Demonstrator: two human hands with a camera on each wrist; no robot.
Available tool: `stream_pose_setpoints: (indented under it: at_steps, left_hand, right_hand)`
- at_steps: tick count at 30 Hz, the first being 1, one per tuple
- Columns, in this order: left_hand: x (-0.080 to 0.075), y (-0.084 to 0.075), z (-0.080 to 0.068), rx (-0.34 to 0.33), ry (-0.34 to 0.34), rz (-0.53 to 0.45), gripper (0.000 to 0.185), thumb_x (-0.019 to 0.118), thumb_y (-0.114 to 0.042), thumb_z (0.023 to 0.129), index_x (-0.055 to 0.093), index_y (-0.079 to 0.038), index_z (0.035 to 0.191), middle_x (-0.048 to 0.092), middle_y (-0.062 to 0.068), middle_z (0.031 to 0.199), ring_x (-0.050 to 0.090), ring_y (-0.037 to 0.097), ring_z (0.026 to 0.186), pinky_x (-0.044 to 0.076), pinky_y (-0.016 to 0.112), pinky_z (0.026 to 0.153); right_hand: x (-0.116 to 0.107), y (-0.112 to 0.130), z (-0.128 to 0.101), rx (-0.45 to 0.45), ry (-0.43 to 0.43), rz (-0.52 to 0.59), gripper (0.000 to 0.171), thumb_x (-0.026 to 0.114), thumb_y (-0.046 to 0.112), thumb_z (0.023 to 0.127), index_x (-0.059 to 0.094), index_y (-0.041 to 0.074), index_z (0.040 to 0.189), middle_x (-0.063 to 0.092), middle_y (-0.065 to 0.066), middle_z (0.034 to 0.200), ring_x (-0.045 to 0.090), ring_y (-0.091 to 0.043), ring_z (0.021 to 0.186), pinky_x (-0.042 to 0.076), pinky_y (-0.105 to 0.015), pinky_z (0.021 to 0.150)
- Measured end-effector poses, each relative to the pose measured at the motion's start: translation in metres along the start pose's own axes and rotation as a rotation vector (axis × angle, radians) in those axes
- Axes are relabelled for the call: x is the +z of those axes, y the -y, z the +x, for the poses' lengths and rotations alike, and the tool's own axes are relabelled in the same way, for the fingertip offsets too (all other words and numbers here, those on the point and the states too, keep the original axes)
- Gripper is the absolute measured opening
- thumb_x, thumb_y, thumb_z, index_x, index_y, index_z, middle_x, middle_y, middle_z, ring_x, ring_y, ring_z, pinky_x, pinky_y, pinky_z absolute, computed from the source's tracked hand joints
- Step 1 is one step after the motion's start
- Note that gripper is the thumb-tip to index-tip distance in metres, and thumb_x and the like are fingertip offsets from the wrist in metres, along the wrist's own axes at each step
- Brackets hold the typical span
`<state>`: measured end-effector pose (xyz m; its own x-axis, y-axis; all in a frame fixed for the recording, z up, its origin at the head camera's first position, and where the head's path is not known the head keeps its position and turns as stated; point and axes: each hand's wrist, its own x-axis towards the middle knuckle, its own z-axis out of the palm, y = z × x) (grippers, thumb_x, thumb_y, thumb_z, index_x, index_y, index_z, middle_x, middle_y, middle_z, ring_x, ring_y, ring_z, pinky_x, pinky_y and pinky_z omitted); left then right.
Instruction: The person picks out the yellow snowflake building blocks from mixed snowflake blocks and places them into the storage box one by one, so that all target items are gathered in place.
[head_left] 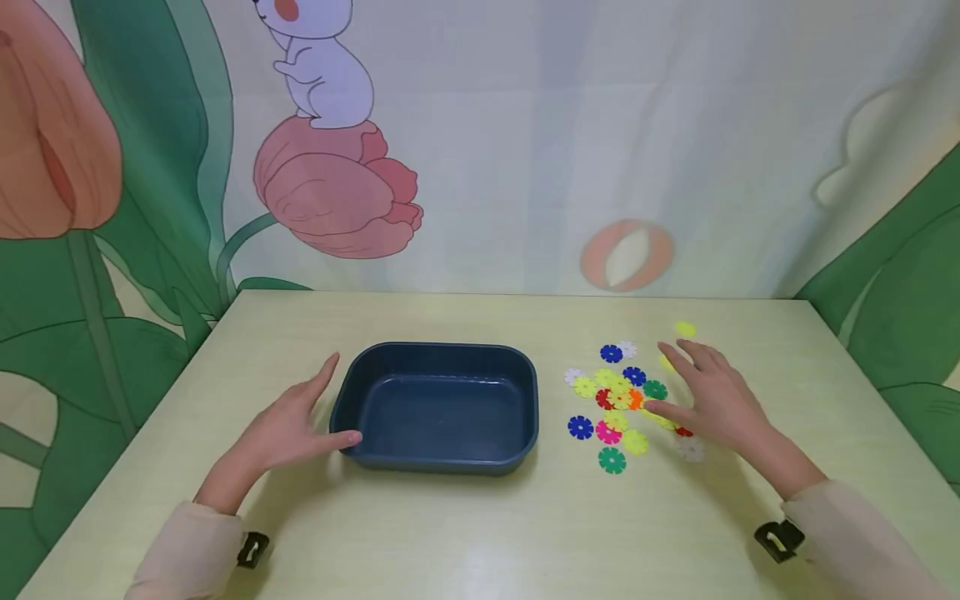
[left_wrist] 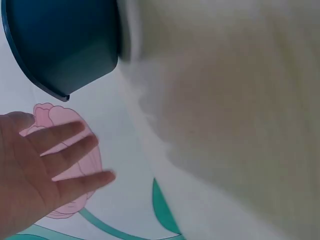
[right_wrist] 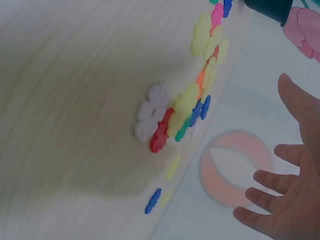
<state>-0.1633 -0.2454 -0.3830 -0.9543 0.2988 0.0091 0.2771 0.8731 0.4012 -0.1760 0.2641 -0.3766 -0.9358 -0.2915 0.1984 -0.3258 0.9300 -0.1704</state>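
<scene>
One dark blue tray (head_left: 442, 408) is seen near the middle of the table (head_left: 480, 533); its left rim is touched by the left hand (head_left: 288, 429), fingers straight; a cluster of flat snowflake discs (head_left: 618, 400) lies right of it: three blue, two green, some yellow; the right hand (head_left: 712, 400), fingers spread and holding nothing, hovers at the cluster's right edge.
</scene>
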Motion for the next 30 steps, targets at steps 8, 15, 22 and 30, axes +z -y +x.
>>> stream_pose_setpoints:
  at_steps: [8, 15, 22, 30]
  left_hand:
    - [0.008, 0.007, 0.0, 0.063, 0.088, -0.15, 0.105, 0.07, -0.047, 0.074, 0.006, -0.006, 0.147, 0.049, 0.025, 0.126, 0.052, 0.038, 0.108, 0.041, 0.052, 0.083]
    - [0.012, 0.007, -0.001, 0.062, 0.113, -0.183, 0.101, 0.069, -0.045, 0.076, 0.01, -0.001, 0.145, 0.056, 0.023, 0.118, 0.056, 0.035, 0.104, 0.043, 0.048, 0.081]
    - [0.01, 0.003, -0.002, 0.023, 0.133, -0.183, 0.102, 0.069, -0.047, 0.076, 0.008, -0.002, 0.146, 0.055, 0.025, 0.117, 0.057, 0.033, 0.102, 0.045, 0.044, 0.079]
    - [0.009, 0.0, -0.001, 0.012, 0.171, -0.169, 0.106, 0.067, -0.05, 0.076, 0.007, 0.002, 0.145, 0.052, 0.027, 0.121, 0.057, 0.033, 0.102, 0.044, 0.045, 0.08]
  right_hand:
    - [0.018, -0.006, 0.023, 0.084, 0.117, 0.213, 0.058, 0.072, 0.026, 0.078, 0.052, -0.004, 0.124, 0.05, -0.028, 0.114, 0.043, -0.044, 0.103, 0.04, -0.054, 0.081]
    - [0.032, -0.013, 0.043, 0.163, 0.251, 0.354, 0.05, 0.07, 0.025, 0.081, 0.056, 0.0, 0.122, 0.055, -0.02, 0.102, 0.049, -0.031, 0.087, 0.045, -0.034, 0.064]
    - [0.043, -0.016, 0.054, 0.239, 0.304, 0.418, 0.048, 0.069, 0.028, 0.082, 0.058, 0.002, 0.121, 0.052, -0.011, 0.093, 0.045, -0.024, 0.08, 0.04, -0.029, 0.059]
    - [0.055, -0.014, 0.058, 0.246, 0.296, 0.422, 0.038, 0.071, 0.023, 0.08, 0.063, 0.002, 0.111, 0.054, -0.009, 0.088, 0.045, -0.024, 0.079, 0.04, -0.03, 0.064]
